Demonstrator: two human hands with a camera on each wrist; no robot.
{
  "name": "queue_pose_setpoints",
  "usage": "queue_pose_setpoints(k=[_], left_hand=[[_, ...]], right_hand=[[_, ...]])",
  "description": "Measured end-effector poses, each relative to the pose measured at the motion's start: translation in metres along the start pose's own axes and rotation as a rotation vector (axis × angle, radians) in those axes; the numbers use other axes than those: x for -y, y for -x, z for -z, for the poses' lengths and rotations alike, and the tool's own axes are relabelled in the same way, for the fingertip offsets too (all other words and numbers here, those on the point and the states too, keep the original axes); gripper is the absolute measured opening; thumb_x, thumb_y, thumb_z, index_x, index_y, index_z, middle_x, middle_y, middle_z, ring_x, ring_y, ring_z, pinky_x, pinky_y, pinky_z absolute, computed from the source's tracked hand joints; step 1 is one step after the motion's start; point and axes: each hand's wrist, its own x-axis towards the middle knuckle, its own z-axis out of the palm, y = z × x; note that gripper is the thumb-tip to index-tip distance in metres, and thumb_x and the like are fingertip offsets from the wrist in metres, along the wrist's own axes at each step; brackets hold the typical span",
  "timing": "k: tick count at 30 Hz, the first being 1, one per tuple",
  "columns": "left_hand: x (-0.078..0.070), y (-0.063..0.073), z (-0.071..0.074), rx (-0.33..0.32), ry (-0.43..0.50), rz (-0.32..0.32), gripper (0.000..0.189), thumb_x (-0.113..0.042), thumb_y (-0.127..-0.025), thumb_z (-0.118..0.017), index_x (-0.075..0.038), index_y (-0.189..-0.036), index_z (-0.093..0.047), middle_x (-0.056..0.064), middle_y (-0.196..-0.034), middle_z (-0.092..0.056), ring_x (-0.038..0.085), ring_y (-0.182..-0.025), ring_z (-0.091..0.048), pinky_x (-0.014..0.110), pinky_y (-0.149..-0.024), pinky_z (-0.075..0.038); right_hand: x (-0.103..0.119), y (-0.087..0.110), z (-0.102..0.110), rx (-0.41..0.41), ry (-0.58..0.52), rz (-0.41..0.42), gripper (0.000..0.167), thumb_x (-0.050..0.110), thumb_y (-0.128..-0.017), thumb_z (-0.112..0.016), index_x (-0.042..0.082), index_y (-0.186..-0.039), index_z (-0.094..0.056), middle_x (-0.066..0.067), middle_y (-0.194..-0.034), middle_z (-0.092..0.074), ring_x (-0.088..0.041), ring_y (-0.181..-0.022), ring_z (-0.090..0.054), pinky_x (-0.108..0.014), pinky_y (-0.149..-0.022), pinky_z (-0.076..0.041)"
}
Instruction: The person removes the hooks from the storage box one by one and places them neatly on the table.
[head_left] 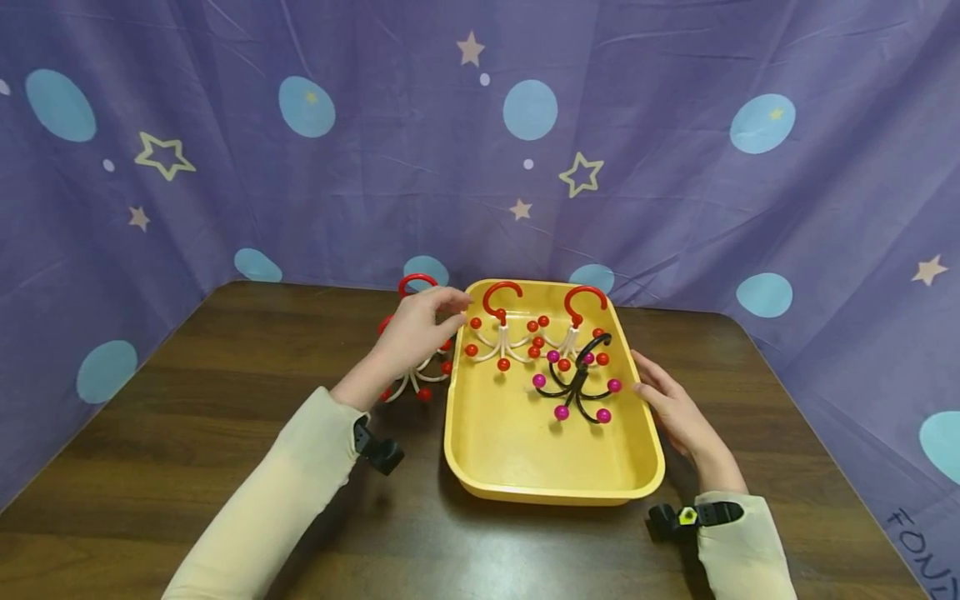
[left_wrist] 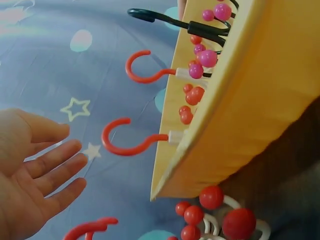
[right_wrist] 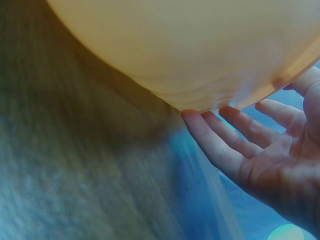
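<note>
My left hand (head_left: 427, 329) is just off the left rim of a yellow tray (head_left: 555, 492), fingers loosely extended and holding nothing; the left wrist view shows its bare palm (left_wrist: 30, 180). Two hangers with white arms, red balls and red hooks stand in the tray's far part, one at left (head_left: 503, 337) and one at right (head_left: 573, 337). A black hanger (head_left: 579, 383) with magenta balls stands in front of the right one. My right hand (head_left: 678, 412) holds the tray's right side, thumb at the rim and fingertips against the outer wall (right_wrist: 200, 55).
More red-and-white hangers (head_left: 411, 379) stand on the brown wooden table (head_left: 225, 400) left of the tray, partly behind my left hand and wrist. Two red hooks show there. A purple curtain (head_left: 405, 125) with stars and blue ovals hangs behind the table.
</note>
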Motion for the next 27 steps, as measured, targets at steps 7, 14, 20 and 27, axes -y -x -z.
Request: queue_pose_setpoints(k=[7, 14, 20, 27], left_hand=[[-0.013, -0.009, -0.014, 0.064, -0.007, -0.014, 0.026, -0.017, -0.088, -0.059, -0.012, -0.113, -0.063, 0.002, -0.108, -0.063, 0.017, -0.097, -0.059, 0.035, -0.084, -0.048], [-0.024, -0.015, -0.034, 0.113, -0.016, -0.057, 0.027, -0.018, -0.088, -0.059, -0.011, -0.114, -0.062, 0.003, -0.107, -0.065, 0.016, -0.097, -0.060, 0.033, -0.085, -0.047], [-0.039, -0.018, -0.051, 0.166, -0.022, -0.076, 0.028, -0.021, -0.088, -0.059, -0.012, -0.115, -0.061, 0.001, -0.107, -0.064, 0.013, -0.095, -0.060, 0.029, -0.082, -0.048], [-0.055, -0.018, -0.070, 0.235, 0.031, -0.085, 0.030, -0.022, -0.089, -0.059, -0.012, -0.117, -0.059, 0.002, -0.104, -0.064, 0.013, -0.093, -0.060, 0.024, -0.078, -0.048]], right_hand=[[-0.001, 0.000, 0.001, 0.011, -0.016, 0.024, 0.058, 0.018, -0.097, -0.040, 0.008, -0.146, -0.012, -0.028, -0.143, -0.024, -0.009, -0.099, -0.057, -0.031, -0.077, -0.052], [-0.003, -0.001, 0.001, 0.011, -0.017, 0.017, 0.058, 0.019, -0.097, -0.040, 0.009, -0.147, -0.011, -0.028, -0.143, -0.025, -0.010, -0.099, -0.057, -0.033, -0.076, -0.052], [-0.003, 0.000, 0.000, 0.011, -0.016, 0.009, 0.058, 0.019, -0.097, -0.040, 0.009, -0.147, -0.011, -0.029, -0.142, -0.025, -0.010, -0.099, -0.057, -0.034, -0.077, -0.052], [-0.002, -0.002, 0.000, 0.004, -0.008, 0.010, 0.057, 0.018, -0.097, -0.040, 0.009, -0.147, -0.013, -0.027, -0.143, -0.024, -0.011, -0.100, -0.057, -0.034, -0.078, -0.052]])
